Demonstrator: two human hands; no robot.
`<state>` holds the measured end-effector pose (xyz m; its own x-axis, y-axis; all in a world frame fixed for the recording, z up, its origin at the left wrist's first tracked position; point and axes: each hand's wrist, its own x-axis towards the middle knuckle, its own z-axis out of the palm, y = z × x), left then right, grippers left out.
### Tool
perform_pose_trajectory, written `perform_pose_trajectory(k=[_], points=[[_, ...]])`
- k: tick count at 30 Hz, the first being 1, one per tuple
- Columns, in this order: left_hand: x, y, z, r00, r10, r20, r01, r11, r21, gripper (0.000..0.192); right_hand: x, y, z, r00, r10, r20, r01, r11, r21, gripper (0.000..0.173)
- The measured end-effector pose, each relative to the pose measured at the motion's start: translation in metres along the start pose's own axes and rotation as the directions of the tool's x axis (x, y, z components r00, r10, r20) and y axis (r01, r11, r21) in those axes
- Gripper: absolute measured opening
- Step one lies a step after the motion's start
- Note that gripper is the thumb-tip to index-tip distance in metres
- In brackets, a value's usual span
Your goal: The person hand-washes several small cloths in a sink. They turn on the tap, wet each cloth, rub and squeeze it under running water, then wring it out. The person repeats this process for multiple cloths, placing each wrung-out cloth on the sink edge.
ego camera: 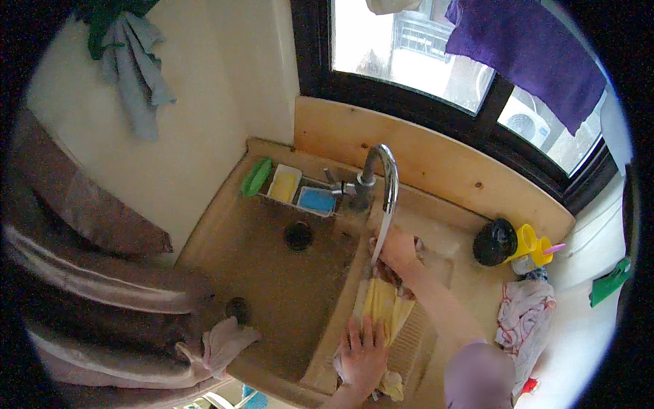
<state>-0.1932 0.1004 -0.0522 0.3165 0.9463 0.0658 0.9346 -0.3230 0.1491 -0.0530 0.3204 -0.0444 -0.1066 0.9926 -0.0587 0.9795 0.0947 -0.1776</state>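
Water runs from the curved chrome faucet onto cloth on a ribbed washboard built into the basin's right side. Under the stream, my right hand grips a bunched, dark patterned cloth; its fingertips are partly hidden. Closer to me, my left hand lies flat with spread fingers on the near end of a wet yellow cloth. That yellow cloth stretches between the two hands over the ribs. Pale crumpled fabric shows beside my left wrist.
Left of the washboard is a deep sink basin. Soap trays and a green brush line its back edge. Yellow cups, a black container and a pale cloth stand right. Another cloth hangs over the near-left rim.
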Motion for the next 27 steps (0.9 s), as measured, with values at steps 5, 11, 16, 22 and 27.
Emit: perform_pose_trajectory(k=[5,11,16,22,27], points=[[0.002,0.004,0.007,0.998,-0.040,-0.049,0.034,0.991,-0.130,0.057,-0.094,-0.036,-0.031,0.991,-0.136,0.005,0.135,0.987,0.093,0.029],[0.001,-0.006,-0.007,0.988,0.084,-0.130,-0.081,0.996,0.028,0.047,0.006,0.007,0.061,0.999,-0.015,-0.031,0.015,1.000,0.004,0.031],[-0.026,-0.030,-0.002,0.936,-0.211,0.283,0.351,0.469,-0.810,0.037,0.082,0.065,0.046,0.847,0.344,-0.405,-0.088,0.842,0.532,0.025],[-0.041,-0.047,-0.012,0.746,-0.540,0.389,0.374,-0.143,-0.916,0.047,0.049,0.081,-0.102,0.914,0.370,0.168,-0.052,-0.303,0.952,0.065],[-0.008,-0.052,-0.035,0.938,-0.256,-0.232,0.235,0.965,-0.113,0.062,-0.004,0.068,0.026,0.840,0.104,-0.533,0.063,0.956,0.285,0.053]])
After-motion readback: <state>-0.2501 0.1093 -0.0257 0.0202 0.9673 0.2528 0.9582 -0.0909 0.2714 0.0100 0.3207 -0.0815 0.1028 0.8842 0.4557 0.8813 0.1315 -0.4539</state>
